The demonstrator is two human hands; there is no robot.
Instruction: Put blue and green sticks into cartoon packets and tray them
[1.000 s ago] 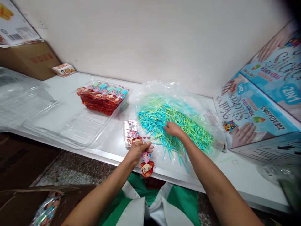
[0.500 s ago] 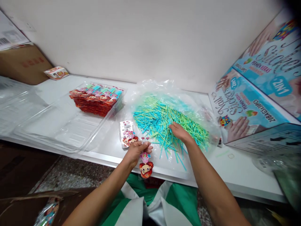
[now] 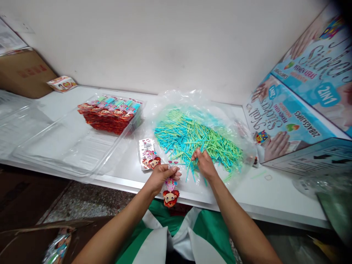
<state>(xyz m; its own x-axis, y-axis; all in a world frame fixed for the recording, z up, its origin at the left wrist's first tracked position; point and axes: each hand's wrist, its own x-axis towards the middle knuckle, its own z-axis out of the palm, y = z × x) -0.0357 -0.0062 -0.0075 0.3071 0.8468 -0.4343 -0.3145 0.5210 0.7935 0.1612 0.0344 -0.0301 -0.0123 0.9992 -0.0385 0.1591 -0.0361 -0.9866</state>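
My left hand [image 3: 161, 177] pinches the top of a small clear packet [image 3: 171, 198] printed with a red-haired cartoon face, hanging over the table's front edge. My right hand [image 3: 205, 165] has its fingers curled round a few thin green and blue sticks at the near side of a loose pile of such sticks [image 3: 176, 134]. How many it holds is hidden. The pile lies on and partly under a clear plastic bag [image 3: 183, 98]. Just beyond my left hand lies a small stack of flat printed packets [image 3: 146, 146].
At left stands a clear plastic tray [image 3: 95, 171], with stacked red packets [image 3: 107, 123] at its far end. Behind it are a small printed box [image 3: 62, 84] and a brown carton [image 3: 24, 73]. Large blue printed boxes [image 3: 286, 117] stand at right, against the white wall [image 3: 154, 44].
My right hand has drawn back slightly toward me and left, and its fingers have closed round some sticks. My left hand stays nearly in place with the packet.
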